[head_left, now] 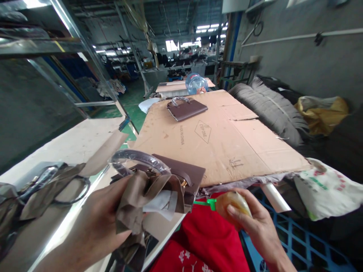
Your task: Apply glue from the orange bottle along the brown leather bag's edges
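My left hand (99, 215) is closed around a brown handbag (181, 170) at its near end, with crumpled brown lining and a white label bunched at the grip. Clear plastic film wraps the bag's raised handle. In my right hand (252, 215) is a squeeze bottle (234, 206) of yellowish-brown liquid, its fingers wrapped round the body. The bottle's green nozzle points left, its thin tip at the bag's near corner; whether the two touch I cannot tell. A second brown handbag (187, 108) lies flat at the far end of the cardboard-covered table (210, 151).
Unfinished bag parts (53, 189) lie on a pale bench at left, beside a metal rack (96, 68). A large blue water bottle (195, 84) lies beyond the table. At right are grey bundled material (272, 105), a white sack (329, 189) and a blue plastic crate (300, 241).
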`<state>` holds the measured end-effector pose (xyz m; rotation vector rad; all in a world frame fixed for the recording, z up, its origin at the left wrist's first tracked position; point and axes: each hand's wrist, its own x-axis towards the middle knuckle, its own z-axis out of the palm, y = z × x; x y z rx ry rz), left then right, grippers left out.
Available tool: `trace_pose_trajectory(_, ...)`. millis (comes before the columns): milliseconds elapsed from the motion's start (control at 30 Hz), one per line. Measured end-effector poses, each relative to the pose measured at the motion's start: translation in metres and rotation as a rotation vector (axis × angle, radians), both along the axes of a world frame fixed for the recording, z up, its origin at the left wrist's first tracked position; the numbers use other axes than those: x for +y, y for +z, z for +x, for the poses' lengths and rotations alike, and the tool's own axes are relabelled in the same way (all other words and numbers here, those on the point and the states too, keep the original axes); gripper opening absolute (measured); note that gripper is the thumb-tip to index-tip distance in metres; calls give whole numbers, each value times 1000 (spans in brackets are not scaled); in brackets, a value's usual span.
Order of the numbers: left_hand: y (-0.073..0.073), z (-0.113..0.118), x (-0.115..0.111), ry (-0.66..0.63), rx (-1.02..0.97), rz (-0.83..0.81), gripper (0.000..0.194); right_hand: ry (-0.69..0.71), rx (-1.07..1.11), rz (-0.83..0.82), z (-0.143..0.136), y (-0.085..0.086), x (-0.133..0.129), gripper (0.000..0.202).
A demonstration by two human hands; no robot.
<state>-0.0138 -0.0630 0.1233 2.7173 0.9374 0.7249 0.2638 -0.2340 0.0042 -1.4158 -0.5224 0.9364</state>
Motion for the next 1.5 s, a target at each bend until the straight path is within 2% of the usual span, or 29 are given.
trace_pose_trajectory(100, -3, -3, 0, 9, 7, -27, 47, -71, -27, -22, 1, -1, 2, 52)
trace_pose_trajectory(233, -9, -3, 3, -12, 5, 4, 48, -87, -24, -28, 0, 0, -1, 53)
trace_pose_trajectory(300, -11, -3, 6, -63, -34, 40, 43, -54, -32, -3, -2, 0, -3, 49)
trace_pose_trajectory(400, -13, -3, 8, -112, -73, 100, 36, 18, -174, 22, -4, -2, -7, 40)
trace_pose_trajectory(500, -14, -3, 8, -95, -51, 122, 38, 2, -336, 76, -1, -7, -7, 34)
trace_pose_trajectory(633, -16, -7, 6, -80, -14, 121, 43, 24, -442, 168, 4, -10, -8, 30)
trace_pose_trajectory(733, -18, -9, 5, -70, -21, 120, 44, -10, -469, 181, 6, -6, -9, 29)
trace_pose_trajectory(900, -18, -7, 4, -62, -19, 98, 44, 119, -552, 214, 7, 1, -8, 25)
trace_pose_trajectory(1033, -18, -7, 5, -61, -27, 79, 44, 105, -703, 241, 8, 3, -4, 25)
trace_pose_trajectory(1133, -19, -10, 5, -49, -16, 86, 50, 113, -684, 243, 10, 4, -3, 25)
trace_pose_trajectory(1267, -19, -10, 5, -52, 2, 119, 47, 165, -616, 212, 11, 1, -2, 24)
trace_pose_trajectory(1400, -19, -8, 5, -63, -15, 145, 49, 125, -551, 167, 14, -4, -2, 26)
trace_pose_trajectory(1500, -21, -10, 7, -69, -5, 138, 47, 184, -463, 125, 15, -5, -2, 27)
